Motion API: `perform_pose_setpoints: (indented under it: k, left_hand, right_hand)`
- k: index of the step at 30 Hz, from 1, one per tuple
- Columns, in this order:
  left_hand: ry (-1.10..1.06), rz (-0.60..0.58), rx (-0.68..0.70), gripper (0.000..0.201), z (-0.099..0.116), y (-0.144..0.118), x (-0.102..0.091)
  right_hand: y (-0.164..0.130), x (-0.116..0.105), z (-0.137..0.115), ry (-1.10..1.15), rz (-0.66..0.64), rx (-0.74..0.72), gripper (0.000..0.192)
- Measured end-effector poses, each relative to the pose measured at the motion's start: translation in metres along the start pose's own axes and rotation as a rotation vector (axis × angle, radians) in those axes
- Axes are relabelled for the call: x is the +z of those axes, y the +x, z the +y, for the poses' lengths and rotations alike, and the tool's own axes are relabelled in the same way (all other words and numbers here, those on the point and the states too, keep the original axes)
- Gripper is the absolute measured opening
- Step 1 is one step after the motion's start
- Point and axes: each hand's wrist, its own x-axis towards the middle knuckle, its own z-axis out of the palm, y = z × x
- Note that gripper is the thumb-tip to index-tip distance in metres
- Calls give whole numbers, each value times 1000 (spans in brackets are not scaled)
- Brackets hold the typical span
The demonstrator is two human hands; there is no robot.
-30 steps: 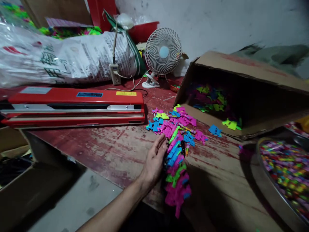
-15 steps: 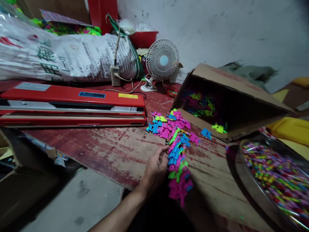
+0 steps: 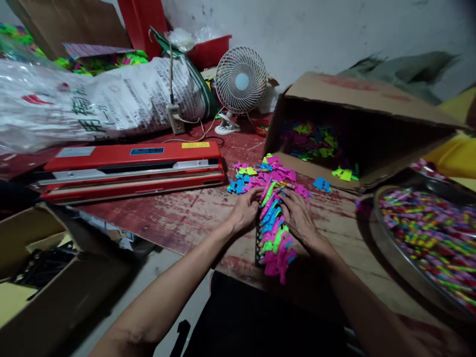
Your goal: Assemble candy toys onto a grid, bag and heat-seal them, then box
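Observation:
A slanting row of flat plastic pieces (image 3: 273, 223) in pink, blue and green overlaps along a black strip (image 3: 259, 243), partly covered by them. My left hand (image 3: 244, 212) is at the far left side of the row, fingers curled in against the pieces. From the right, my right hand (image 3: 302, 220) bends its fingers onto the same row, near its far end. Exactly what is between the fingertips of either hand is hidden. Just beyond my hands lies a loose heap of similar pieces (image 3: 243, 184), and a few small striped sticks show among them.
A cardboard box (image 3: 357, 94) on its side holds more pieces. At right stands a metal bowl (image 3: 380, 208) of colourful striped sticks. A red heat sealer (image 3: 111, 153), a white clip fan (image 3: 241, 82) and a white sack (image 3: 122, 94) line the back. An open box (image 3: 37, 292) is below left.
My left hand has moved forward along the row to its far end. My right hand, not visible before, is now on the row's right side. The view has shifted slightly.

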Motion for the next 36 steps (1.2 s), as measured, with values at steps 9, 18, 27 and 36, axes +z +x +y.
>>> perform_pose_setpoints:
  k: [9, 18, 27, 36]
  left_hand:
    - [175, -160, 56, 31, -7, -3, -6]
    - [362, -267, 8, 26, 2, -10, -5]
    - [521, -344, -25, 32, 10, -9, -7]
    - [684, -311, 50, 24, 20, -10, 2]
  right_hand:
    - [-43, -22, 30, 210, 118, -31, 35]
    - [-35, -53, 14, 146, 104, 190, 32]
    - [16, -22, 19, 8, -189, -151, 63]
    - [13, -34, 36, -16, -151, -39, 30]
